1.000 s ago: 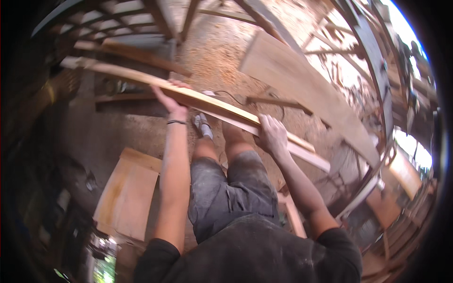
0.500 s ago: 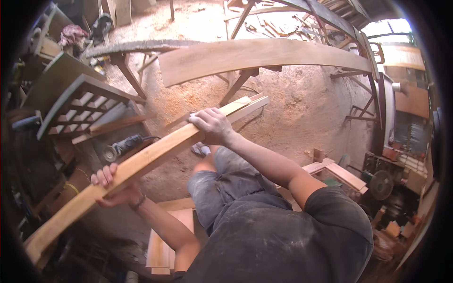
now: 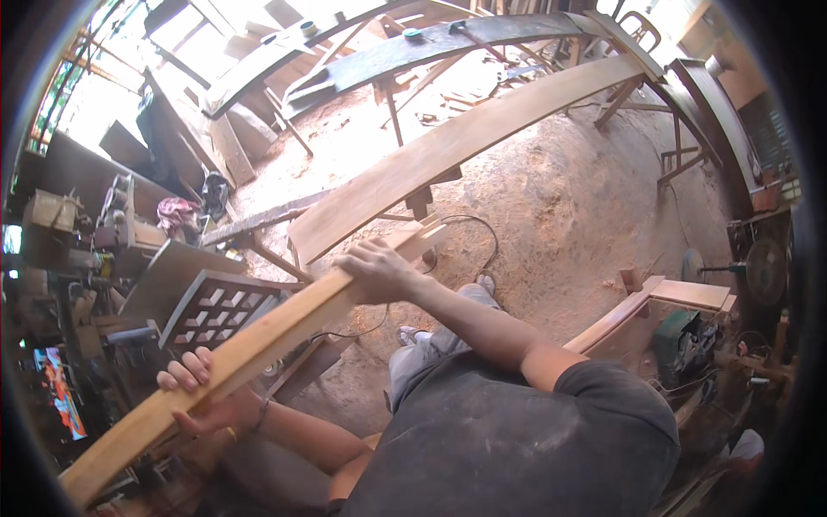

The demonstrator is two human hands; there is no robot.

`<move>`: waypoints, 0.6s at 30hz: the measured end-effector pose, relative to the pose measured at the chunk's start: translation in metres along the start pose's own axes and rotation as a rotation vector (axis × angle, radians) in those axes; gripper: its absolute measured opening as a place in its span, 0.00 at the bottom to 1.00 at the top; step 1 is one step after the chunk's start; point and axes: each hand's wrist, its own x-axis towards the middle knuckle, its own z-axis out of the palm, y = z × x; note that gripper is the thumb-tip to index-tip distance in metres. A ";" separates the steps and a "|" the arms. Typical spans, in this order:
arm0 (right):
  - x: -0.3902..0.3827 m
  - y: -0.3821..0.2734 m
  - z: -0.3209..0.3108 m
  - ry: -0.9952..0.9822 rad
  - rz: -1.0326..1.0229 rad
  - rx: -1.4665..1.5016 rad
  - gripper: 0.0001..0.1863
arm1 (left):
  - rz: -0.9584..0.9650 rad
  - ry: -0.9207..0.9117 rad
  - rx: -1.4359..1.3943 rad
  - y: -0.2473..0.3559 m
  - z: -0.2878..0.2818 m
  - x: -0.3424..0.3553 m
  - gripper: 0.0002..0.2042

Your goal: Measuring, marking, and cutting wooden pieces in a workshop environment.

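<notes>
Some lumber (image 3: 267, 325); left fingers (image 3: 182, 376), right fingers (image 3: 363, 255) around it

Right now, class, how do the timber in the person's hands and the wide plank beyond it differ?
The held timber is narrow, while the wide plank is much broader. The held timber is gripped by the left hand and right hand; the wide plank sits raised off the floor, touched by neither. The held timber looks yellower, the wide plank browner. Both are long, light-coloured wood.
</notes>
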 end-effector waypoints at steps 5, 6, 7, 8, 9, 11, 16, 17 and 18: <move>-0.013 0.081 -0.090 -0.077 0.158 -0.136 0.33 | -0.048 0.323 0.086 -0.041 0.065 0.032 0.10; -0.015 0.100 -0.103 -0.047 0.241 -0.147 0.34 | -0.027 0.340 0.106 -0.053 0.078 0.035 0.10; -0.022 0.117 -0.118 -0.018 0.326 -0.158 0.35 | -0.006 0.355 0.124 -0.064 0.091 0.038 0.10; -0.025 0.118 -0.151 0.113 0.289 -0.252 0.36 | 0.007 0.361 0.106 -0.075 0.096 0.040 0.11; -0.032 0.127 -0.176 0.132 0.309 -0.264 0.36 | -0.012 0.340 0.097 -0.090 0.103 0.044 0.11; -0.051 0.144 -0.220 0.316 0.393 -0.446 0.38 | -0.053 0.331 -0.012 -0.115 0.112 0.045 0.12; -0.094 0.200 -0.294 0.420 0.370 -0.497 0.34 | -0.144 0.491 0.075 -0.179 0.136 0.036 0.14; -0.098 0.209 -0.306 0.431 0.378 -0.504 0.34 | -0.152 0.478 0.070 -0.193 0.136 0.035 0.14; -0.103 0.219 -0.317 0.417 0.325 -0.446 0.32 | -0.193 0.524 0.124 -0.205 0.134 0.034 0.15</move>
